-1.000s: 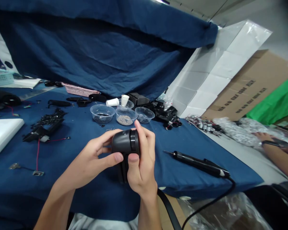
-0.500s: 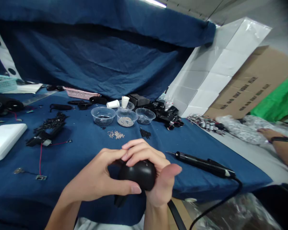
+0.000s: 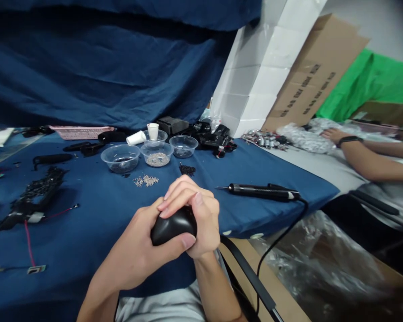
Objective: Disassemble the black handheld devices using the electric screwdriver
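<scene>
Both my hands are wrapped round a smooth, rounded black plastic housing [image 3: 174,226], held over the front of the blue-covered table [image 3: 114,232]. My left hand [image 3: 137,241] grips it from the left, with the thumb across its near face. From the right, my right hand [image 3: 203,214] closes over its top and side, thumb raised against the fingers. The underside of the housing is hidden. An electric screwdriver [image 3: 262,191] lies to the right of my hands, its bit pointing left. Small silver screws [image 3: 145,180] and black screws [image 3: 187,170] lie in piles beyond my hands.
Clear plastic bowls [image 3: 121,158] and paper cups [image 3: 152,131] stand behind the screw piles. At left lies a black part with red wires [image 3: 30,210]. White boxes [image 3: 255,67] rise at the back right. Another person's arm [image 3: 362,156] rests by plastic bags at right.
The view has turned to the right. My right thumb, stretched outward before, now folds in against the black housing, and my hands close more tightly round it.
</scene>
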{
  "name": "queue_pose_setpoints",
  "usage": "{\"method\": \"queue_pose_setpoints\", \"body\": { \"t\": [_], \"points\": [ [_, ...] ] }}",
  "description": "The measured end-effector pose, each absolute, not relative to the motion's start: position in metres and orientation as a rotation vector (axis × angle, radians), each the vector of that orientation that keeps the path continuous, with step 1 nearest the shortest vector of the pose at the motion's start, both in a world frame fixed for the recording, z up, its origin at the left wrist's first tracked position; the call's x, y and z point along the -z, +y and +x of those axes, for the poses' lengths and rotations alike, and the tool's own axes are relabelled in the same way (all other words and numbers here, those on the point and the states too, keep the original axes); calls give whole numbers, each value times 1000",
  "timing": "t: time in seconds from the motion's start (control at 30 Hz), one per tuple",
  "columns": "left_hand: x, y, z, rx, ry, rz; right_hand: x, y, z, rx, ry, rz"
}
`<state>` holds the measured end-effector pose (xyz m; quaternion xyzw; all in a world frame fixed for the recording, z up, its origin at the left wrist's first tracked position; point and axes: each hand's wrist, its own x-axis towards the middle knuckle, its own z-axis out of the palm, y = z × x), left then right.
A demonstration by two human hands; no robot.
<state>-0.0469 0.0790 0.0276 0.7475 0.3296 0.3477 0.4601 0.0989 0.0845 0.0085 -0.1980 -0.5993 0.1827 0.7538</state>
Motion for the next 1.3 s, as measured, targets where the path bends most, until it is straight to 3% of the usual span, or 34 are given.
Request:
{"method": "queue_pose_setpoints", "body": {
  "t": [0.3,0.4,0.47,0.6,0.7,0.87,1.03,1.17,1.3],
  "points": [
    [-27,84,-49,-757,606,2011,-19,67,103,-184,-1536,-484],
    [-22,83,-45,-901,692,2022,-21,70,124,-63,-1658,-545],
    [-20,78,-42,-1044,792,1948,-18,72,164,79,-1689,-799],
    [-19,78,-47,-1258,848,1736,10,65,283,492,-1302,-1957],
    [-18,89,-53,-1245,840,1654,38,55,345,462,-1296,-2144],
    [-12,96,-39,-1105,876,1647,63,37,339,776,-1173,-2092],
    [-2,77,-1,-958,568,1686,34,10,278,958,-1229,-1800],
    [8,64,13,-1201,298,1524,3,-4,217,719,-1647,-1523],
    [6,62,4,-1397,323,1369,29,-23,163,436,-1485,-1235]
  ]
}}
